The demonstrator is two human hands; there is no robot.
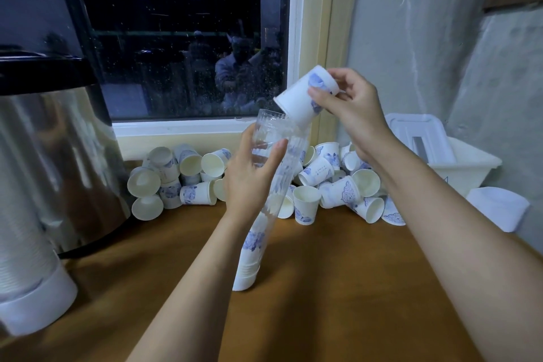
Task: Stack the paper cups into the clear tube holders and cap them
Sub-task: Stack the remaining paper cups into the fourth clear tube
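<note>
Left hand (252,173): it grasps the clear tube holder (271,126) around its upper part. The foot of the tube stands on the bench (323,303) below this hand, and the open top leans toward the right hand, I think so that a cup can enter more easily.
Right hand (349,103): it pinches one paper cup (296,100) at the closed end, between thumb and fingers. The mouth of the cup points down, and its rim is just at the tube opening.
Stack in tube (249,261): some cups already sit nested at the bottom, far below both hands. Most of the tube above them has no cups.
Loose cups (338,185): a big pile lies behind both hands, against the wall under the window.
Step, as I judge: dropping this cup onto the stack. Capping is not yet near.
Second tube (29,258): far left of the left hand. It looks full and has a white cap (38,306).
Risk: a rim that catches on the tube edge could jam.
</note>
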